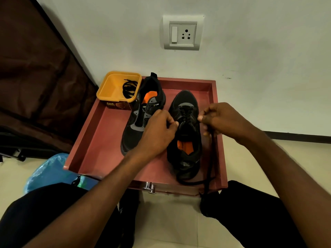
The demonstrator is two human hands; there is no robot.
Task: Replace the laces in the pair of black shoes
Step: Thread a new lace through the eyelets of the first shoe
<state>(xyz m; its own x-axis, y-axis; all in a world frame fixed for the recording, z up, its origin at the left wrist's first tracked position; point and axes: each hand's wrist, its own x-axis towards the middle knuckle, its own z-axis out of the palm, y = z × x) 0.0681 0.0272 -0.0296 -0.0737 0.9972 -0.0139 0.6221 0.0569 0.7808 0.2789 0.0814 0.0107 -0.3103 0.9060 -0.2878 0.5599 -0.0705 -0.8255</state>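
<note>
Two black shoes with orange insoles lie in a red tray (100, 133). The left shoe (141, 113) has no lace in its eyelets. The right shoe (186, 133) points away from me and is laced over its front eyelets. My left hand (157, 129) pinches the lace at the shoe's left side near the tongue. My right hand (222, 120) grips the other black lace end (209, 163), which hangs down and loops over the tray's front edge. A spare black lace (129, 88) lies coiled in a yellow tub (111, 92).
The tray sits on a pale tiled floor against a white wall with a socket plate (182, 33). A metal knob (149, 187) sticks out of the tray's front. A blue plastic bag (50, 172) lies at the left, dark fabric (35, 86) behind it. My knees frame the tray.
</note>
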